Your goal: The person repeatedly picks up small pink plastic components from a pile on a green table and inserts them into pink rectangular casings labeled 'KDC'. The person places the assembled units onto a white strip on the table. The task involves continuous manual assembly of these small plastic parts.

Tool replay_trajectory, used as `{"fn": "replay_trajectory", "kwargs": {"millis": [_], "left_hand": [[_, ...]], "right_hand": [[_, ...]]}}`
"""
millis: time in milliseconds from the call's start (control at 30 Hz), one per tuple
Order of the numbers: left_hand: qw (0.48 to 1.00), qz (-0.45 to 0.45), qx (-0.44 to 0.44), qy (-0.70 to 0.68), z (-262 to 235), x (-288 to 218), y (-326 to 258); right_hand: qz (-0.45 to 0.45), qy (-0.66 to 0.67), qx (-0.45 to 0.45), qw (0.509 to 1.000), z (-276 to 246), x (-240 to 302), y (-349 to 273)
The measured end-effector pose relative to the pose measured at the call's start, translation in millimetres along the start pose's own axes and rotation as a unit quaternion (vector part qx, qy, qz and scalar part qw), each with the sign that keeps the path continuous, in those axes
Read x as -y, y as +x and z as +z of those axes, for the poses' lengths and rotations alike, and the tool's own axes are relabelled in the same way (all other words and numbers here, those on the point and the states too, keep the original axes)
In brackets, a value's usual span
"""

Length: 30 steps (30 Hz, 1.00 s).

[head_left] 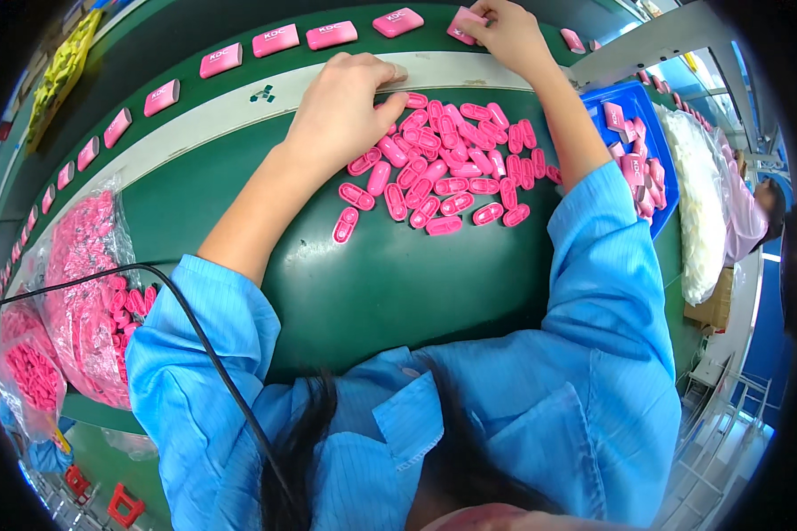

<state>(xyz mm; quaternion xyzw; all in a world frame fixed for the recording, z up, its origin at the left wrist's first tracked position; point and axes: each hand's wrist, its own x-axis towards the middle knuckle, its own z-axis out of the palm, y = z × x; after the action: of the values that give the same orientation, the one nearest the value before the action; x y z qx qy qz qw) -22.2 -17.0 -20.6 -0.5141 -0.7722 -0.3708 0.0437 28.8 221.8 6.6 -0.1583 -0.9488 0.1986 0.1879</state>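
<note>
My right hand (511, 37) reaches over the pale rail to the far strip. Its thumb and fingers grip a small pink rounded case (460, 26) with white print. My left hand (344, 106) rests by the rail, palm down, its fingers bent over the edge and its thumb apart from them; I see nothing held. Beside and below that thumb lies a loose spread of pink oval caps (452, 181), some with their hollow side up. Along the far strip stands a spaced row of like pink cases, among them a pink case (398, 22) between my hands.
A blue tray (670, 181) with pink cases stands right of my right forearm. Clear bags (84, 292) of pink parts lie at the left. A black cable (199, 332) crosses my left sleeve. White bagged material (692, 203) and a person (748, 208) are at far right.
</note>
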Motion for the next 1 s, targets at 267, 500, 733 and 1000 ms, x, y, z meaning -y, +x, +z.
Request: {"fn": "replay_trajectory", "kwargs": {"millis": [267,500,733,1000], "left_hand": [[0.998,-0.014,0.031,-0.046,-3,-3,3],[0.906,-0.186,-0.015,-0.381,-6,2,1],[0.869,-0.210,0.002,-0.448,-5,2,2],[0.917,-0.194,-0.021,-0.348,-7,-5,2]], "right_hand": [[0.026,0.443,0.141,0.885,13,28,-61],[0.083,0.526,0.147,0.834,16,45,-69],[0.061,0.482,0.147,0.861,19,36,-68],[0.045,0.496,0.109,0.860,19,42,-73]]}}
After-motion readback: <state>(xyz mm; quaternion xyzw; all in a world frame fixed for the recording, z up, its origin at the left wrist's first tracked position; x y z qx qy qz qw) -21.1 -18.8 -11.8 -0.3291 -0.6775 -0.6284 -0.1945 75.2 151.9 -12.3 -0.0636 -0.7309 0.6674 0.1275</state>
